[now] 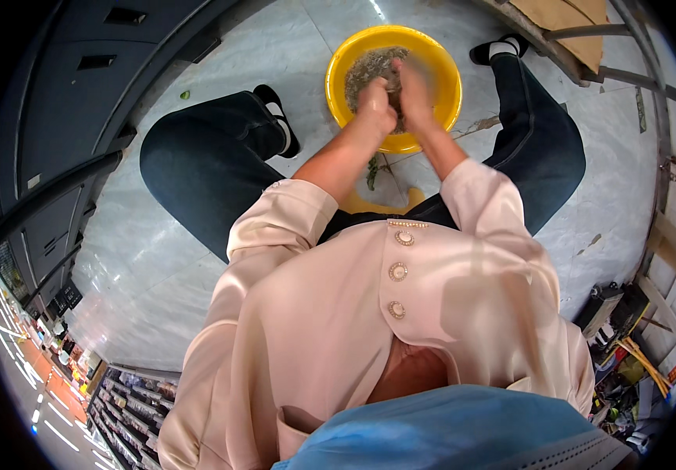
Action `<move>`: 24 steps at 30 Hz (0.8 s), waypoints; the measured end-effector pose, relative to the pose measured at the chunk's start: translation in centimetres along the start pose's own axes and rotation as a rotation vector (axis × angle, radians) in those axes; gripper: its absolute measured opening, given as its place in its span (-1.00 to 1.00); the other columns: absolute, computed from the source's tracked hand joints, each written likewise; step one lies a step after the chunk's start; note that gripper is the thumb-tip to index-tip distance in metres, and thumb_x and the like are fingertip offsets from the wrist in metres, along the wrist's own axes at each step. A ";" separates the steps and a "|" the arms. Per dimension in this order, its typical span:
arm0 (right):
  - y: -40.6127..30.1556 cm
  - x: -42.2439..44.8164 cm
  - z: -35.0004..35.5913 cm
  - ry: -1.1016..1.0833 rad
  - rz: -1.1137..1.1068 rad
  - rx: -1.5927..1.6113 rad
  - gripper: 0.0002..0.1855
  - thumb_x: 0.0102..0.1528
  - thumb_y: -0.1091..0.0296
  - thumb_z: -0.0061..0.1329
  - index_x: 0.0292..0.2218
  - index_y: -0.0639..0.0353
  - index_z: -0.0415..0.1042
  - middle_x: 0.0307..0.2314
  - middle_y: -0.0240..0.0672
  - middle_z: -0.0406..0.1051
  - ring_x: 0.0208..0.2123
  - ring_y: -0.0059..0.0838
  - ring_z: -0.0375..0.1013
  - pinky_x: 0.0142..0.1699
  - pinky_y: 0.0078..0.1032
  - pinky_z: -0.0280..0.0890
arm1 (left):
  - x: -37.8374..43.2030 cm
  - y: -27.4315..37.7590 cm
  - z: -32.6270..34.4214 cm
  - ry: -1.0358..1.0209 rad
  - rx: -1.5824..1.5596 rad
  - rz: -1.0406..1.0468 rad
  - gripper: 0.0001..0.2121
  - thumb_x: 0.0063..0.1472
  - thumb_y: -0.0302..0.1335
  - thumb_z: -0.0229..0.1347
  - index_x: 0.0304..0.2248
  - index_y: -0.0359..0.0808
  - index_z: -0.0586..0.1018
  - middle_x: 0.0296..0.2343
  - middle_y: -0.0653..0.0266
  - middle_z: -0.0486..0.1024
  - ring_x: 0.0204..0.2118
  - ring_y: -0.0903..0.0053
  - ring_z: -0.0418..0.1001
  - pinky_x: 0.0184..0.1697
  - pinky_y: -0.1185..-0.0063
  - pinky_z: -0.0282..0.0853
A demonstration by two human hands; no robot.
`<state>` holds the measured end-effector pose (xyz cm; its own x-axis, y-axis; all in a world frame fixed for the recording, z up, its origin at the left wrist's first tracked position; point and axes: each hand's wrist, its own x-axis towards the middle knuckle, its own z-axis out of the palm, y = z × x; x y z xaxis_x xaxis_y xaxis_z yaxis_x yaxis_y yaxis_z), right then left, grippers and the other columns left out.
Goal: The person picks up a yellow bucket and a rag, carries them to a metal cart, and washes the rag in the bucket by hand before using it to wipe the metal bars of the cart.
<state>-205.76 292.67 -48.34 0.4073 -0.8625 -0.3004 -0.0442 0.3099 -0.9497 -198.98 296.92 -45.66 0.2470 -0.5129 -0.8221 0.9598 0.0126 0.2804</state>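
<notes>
A round yellow plastic basin stands on the floor between my feet. Greyish, murky liquid or foam lies inside it. Both my hands are down in the basin, close together. My left hand has its fingers curled toward the other palm. Motion blurs my right hand, whose fingers point toward the far side. Between them shows a small dark patch, but whether it is a held thing or just the basin's contents cannot be made out.
Dark metal cabinets line the left side. A metal rack frame with a cardboard sheet stands at the right. Green leaf scraps lie on the grey tiled floor. Assorted goods pile up at lower right.
</notes>
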 end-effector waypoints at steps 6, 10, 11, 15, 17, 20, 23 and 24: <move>-4.8 -4.2 4.2 0.004 -0.124 -0.458 -0.41 0.15 0.16 -0.23 0.13 0.32 0.18 0.14 0.01 0.11 0.23 -0.12 0.00 0.28 -0.39 -0.12 | -2.4 1.4 -0.8 -0.181 0.045 -0.075 -0.68 0.30 -0.23 -0.14 -0.08 -0.23 0.43 -0.17 0.25 0.45 -0.12 0.40 0.42 -0.01 0.41 0.34; -3.9 -0.2 0.5 0.118 0.060 -0.370 -0.33 0.15 0.10 -0.17 0.17 0.34 0.10 0.19 0.02 -0.01 0.26 -0.13 -0.06 0.31 -0.39 -0.19 | -2.3 0.2 0.2 -0.224 0.183 -0.008 -0.72 0.30 -0.34 -0.10 -0.08 -0.32 0.40 -0.15 0.24 0.45 -0.12 0.42 0.43 -0.03 0.43 0.37; -4.1 -0.8 1.2 0.112 0.097 -0.250 -0.33 0.16 0.11 -0.20 0.17 0.37 0.07 0.20 0.01 -0.02 0.26 -0.13 -0.06 0.30 -0.40 -0.18 | -0.8 0.2 -0.5 -0.227 0.180 -0.006 -0.72 0.30 -0.34 -0.10 -0.08 -0.32 0.40 -0.15 0.24 0.45 -0.12 0.42 0.43 -0.03 0.43 0.37; -5.2 -6.4 4.6 -0.077 -0.122 -0.443 -0.39 0.19 0.21 -0.30 0.17 0.40 0.06 0.18 0.02 0.03 0.26 -0.16 -0.05 0.30 -0.44 -0.18 | -0.8 3.0 -0.5 -0.174 0.124 -0.059 -0.70 0.30 -0.39 -0.12 0.00 -0.19 0.39 -0.15 0.21 0.45 -0.14 0.34 0.44 -0.07 0.40 0.39; -3.6 -5.4 4.3 -0.091 -0.276 -0.573 -0.40 0.19 0.22 -0.32 0.16 0.40 0.07 0.17 0.03 0.05 0.24 -0.15 -0.02 0.29 -0.43 -0.16 | 1.4 3.0 -2.8 -0.259 -0.008 0.034 -0.69 0.32 -0.41 -0.15 0.03 -0.17 0.37 -0.18 0.19 0.46 -0.21 0.33 0.47 -0.10 0.38 0.40; -3.0 -0.1 0.4 0.133 -0.208 -0.437 -0.47 0.19 0.22 -0.34 0.08 0.42 0.19 0.04 0.07 0.21 0.11 -0.11 0.18 0.18 -0.41 0.04 | -0.1 0.6 -0.3 -0.285 0.172 -0.024 -0.68 0.33 -0.41 -0.17 0.06 -0.17 0.34 -0.17 0.20 0.46 -0.23 0.38 0.48 -0.11 0.38 0.40; -3.6 0.8 -0.9 0.243 -0.061 -0.420 -0.45 0.22 0.12 -0.35 0.09 0.36 0.20 0.08 0.09 0.17 0.17 -0.09 0.12 0.25 -0.36 -0.06 | -2.3 -0.1 0.3 -0.168 0.250 -0.027 -0.68 0.34 -0.40 -0.16 0.06 -0.19 0.35 -0.16 0.26 0.46 -0.18 0.45 0.46 -0.05 0.37 0.37; -3.3 -0.2 -0.2 0.063 0.018 -0.286 -0.45 0.22 0.12 -0.35 0.10 0.34 0.19 0.08 0.08 0.17 0.16 -0.09 0.13 0.24 -0.37 -0.04 | -2.4 -0.1 0.5 -0.139 0.220 -0.014 -0.67 0.34 -0.40 -0.16 0.06 -0.21 0.35 -0.15 0.30 0.47 -0.12 0.46 0.43 0.02 0.35 0.33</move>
<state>-205.90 291.71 -45.21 0.3474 -0.8837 -0.3138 -0.3096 0.2079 -0.9279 -199.69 297.75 -43.46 0.1985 -0.6250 -0.7549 0.9072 -0.1743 0.3829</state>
